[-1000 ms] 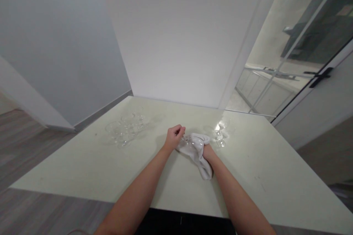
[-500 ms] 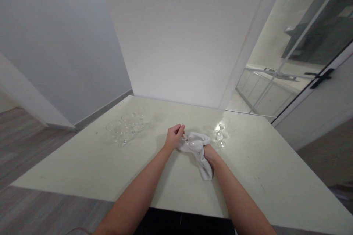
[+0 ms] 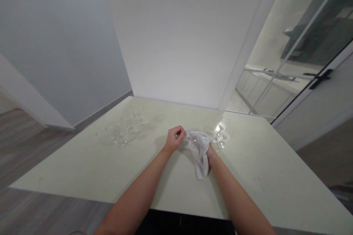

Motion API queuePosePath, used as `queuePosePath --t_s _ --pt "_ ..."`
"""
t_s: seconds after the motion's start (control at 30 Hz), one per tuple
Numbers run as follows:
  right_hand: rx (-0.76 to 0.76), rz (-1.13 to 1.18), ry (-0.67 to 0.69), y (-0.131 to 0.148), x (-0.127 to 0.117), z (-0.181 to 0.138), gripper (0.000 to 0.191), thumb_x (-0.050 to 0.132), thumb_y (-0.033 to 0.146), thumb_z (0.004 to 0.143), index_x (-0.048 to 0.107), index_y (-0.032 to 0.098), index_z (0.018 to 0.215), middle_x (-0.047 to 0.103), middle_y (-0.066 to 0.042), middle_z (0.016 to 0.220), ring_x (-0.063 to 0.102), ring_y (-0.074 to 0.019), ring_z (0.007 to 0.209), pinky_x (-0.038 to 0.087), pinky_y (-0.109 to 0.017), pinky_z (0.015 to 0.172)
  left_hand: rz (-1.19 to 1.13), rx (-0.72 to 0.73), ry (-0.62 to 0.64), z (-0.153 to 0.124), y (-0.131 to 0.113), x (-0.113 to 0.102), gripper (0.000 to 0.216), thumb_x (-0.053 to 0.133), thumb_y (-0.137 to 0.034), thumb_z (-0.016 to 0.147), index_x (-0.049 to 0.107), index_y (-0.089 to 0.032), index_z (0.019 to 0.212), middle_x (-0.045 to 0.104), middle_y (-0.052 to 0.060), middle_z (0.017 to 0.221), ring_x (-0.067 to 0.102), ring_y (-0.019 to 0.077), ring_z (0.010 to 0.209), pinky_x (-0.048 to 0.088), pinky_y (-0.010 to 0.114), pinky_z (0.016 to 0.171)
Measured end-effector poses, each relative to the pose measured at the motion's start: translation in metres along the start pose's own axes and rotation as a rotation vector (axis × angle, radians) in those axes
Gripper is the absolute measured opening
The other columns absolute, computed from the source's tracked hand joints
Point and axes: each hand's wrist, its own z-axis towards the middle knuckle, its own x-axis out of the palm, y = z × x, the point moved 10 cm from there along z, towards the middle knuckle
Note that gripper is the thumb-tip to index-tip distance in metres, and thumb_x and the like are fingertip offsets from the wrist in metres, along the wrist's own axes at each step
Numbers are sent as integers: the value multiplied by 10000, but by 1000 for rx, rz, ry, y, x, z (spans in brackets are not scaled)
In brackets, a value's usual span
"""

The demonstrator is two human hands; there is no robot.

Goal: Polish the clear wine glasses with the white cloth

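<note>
My left hand (image 3: 174,138) is closed in a pinch on the stem end of a clear wine glass (image 3: 193,140) held on its side above the table. A white cloth (image 3: 200,152) is wrapped around the glass's bowl and hangs down from it. My right hand (image 3: 211,153) is mostly hidden under the cloth and grips it against the glass. Both hands are over the middle of the pale table (image 3: 82,169).
Several clear glasses (image 3: 125,128) stand in a group at the table's back left. Two more glasses (image 3: 220,134) stand just right of my hands. White walls rise behind the table. A glass door (image 3: 298,55) is at the right, and grey wooden floor (image 3: 24,143) at the left.
The cloth has shifted around the glass and now hangs straighter down. My hands have stayed in nearly the same spot, the right one turning slightly.
</note>
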Motion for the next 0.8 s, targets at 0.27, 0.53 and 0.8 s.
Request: queuePosePath --t_s 0.27,0.53,0.8 --pt "-65 31 -74 4 -3 5 436 668 549 647 701 178 874 737 -82 811 670 -292 900 520 -410 855 -48 -204 -86 2 22 -3 427 454 -478 880 526 -172 592 487 -18 526 442 107 496 343 242 504" --pt "-146 123 -42 14 0 2 483 637 564 718 631 201 1038 722 -68 998 664 -271 944 523 -408 843 -280 -315 12 1 38 17 353 512 -510 858 489 -177 744 505 -30 612 469 100 539 381 222 525" --pt "-216 164 -259 18 -22 4 431 806 362 578 630 191 932 715 -44 919 657 -220 848 522 -365 813 -276 -236 498 -15 13 64 321 565 -455 846 566 -147 755 578 18 716 539 140 697 413 252 660"
